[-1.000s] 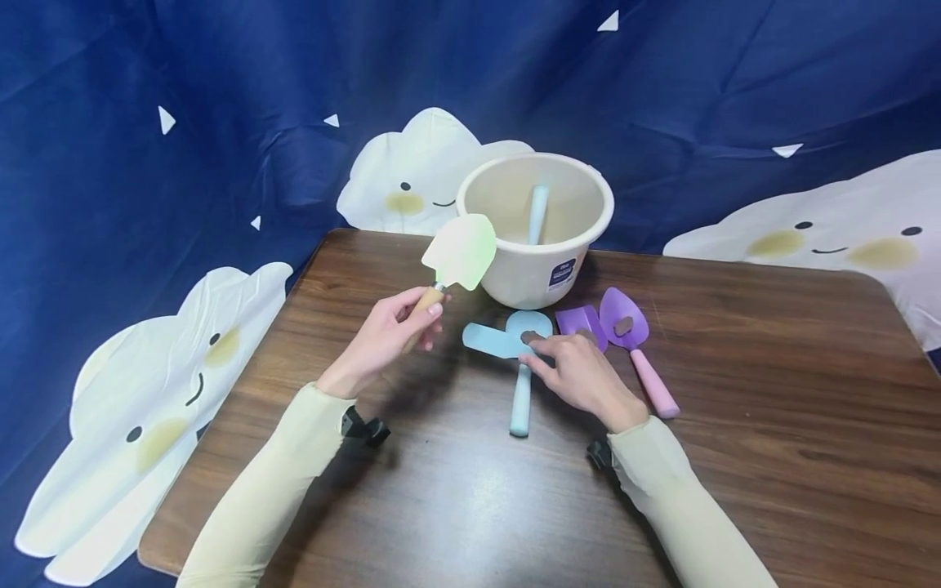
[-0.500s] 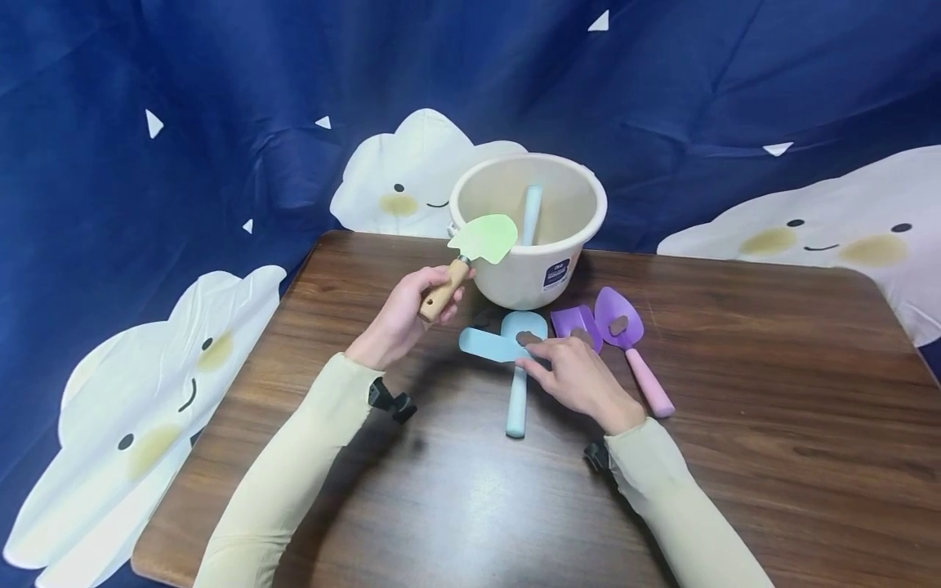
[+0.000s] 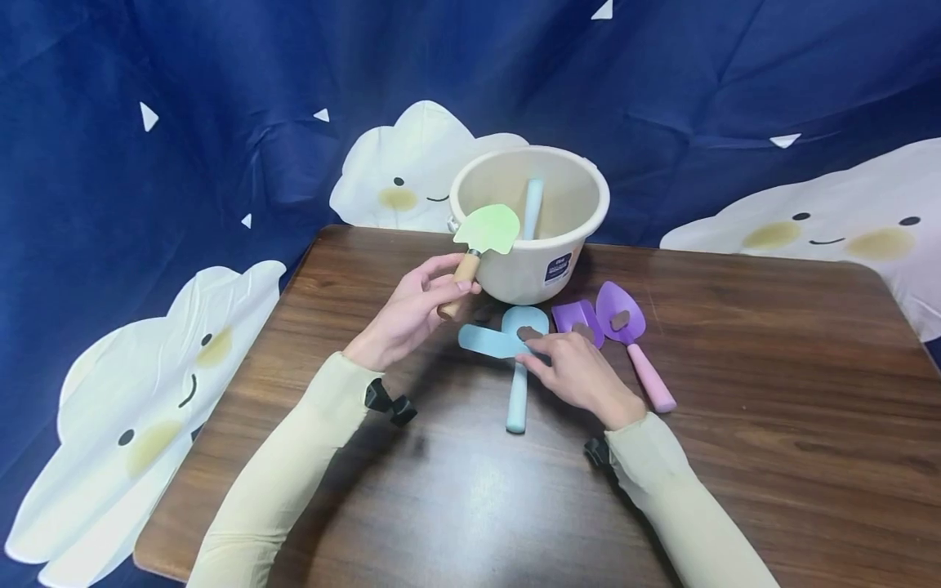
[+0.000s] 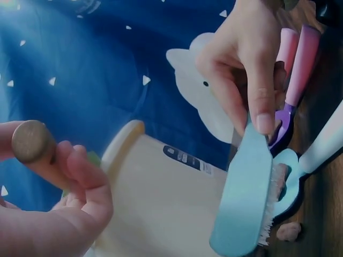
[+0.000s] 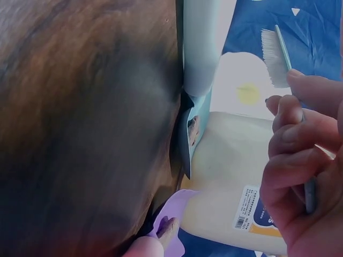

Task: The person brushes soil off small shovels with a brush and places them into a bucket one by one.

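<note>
My left hand (image 3: 412, 310) grips the wooden handle of a small trowel with a light green blade (image 3: 491, 227). The blade is raised in front of the bucket's rim at its left side. My right hand (image 3: 584, 376) pinches a light blue brush (image 4: 244, 193) with white bristles along one edge. In the head view the brush lies across a light blue shovel (image 3: 517, 404), seemingly above it. A brownish lump (image 3: 528, 333) sits on that shovel's blade. The white bucket (image 3: 510, 276) stands behind, with a light blue handle (image 3: 532, 211) upright inside it.
Right of the blue shovel lie a purple scoop (image 3: 577, 317) and a purple spade with a pink handle (image 3: 650, 376), each bearing a brownish lump. Another lump (image 4: 289, 231) rests on the wooden table (image 3: 772, 392). A blue curtain (image 3: 220, 82) with clouds hangs behind.
My left hand has moved right with the trowel, bringing its blade over the bucket's front left rim. The trowel's tilt has shifted. My right hand and the brush stay about where they were.
</note>
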`<state>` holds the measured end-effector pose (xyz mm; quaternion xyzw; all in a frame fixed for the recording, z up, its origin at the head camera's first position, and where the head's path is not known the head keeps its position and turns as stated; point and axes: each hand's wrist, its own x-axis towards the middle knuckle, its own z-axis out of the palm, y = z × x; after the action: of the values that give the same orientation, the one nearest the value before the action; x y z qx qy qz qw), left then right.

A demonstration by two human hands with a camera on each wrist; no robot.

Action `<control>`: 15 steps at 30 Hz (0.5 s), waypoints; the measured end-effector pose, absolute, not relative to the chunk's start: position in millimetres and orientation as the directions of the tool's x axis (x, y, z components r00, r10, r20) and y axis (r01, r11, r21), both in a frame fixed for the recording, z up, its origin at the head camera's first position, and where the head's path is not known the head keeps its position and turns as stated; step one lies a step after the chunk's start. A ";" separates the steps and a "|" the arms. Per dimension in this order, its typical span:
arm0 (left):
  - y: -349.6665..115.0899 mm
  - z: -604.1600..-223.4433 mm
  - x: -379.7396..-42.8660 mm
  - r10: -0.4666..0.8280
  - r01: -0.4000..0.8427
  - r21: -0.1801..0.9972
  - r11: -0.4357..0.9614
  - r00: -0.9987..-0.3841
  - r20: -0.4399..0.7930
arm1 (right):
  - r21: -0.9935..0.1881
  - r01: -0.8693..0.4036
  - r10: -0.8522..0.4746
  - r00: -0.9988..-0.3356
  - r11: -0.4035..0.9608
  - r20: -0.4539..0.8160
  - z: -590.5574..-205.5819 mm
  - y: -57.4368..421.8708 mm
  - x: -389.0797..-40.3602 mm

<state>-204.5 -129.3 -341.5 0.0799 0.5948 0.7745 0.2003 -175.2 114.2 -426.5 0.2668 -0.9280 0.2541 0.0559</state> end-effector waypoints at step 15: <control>-122.8 -330.6 -204.0 0.413 -0.092 0.946 -0.310 -0.909 0.047 | -0.454 -0.529 -0.471 -0.848 0.717 0.245 -425.6 115.5 -175.3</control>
<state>-204.0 -122.8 -330.6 0.1419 0.5653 0.7969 0.1587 -175.3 115.5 -425.6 0.2703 -0.9247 0.2620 0.0561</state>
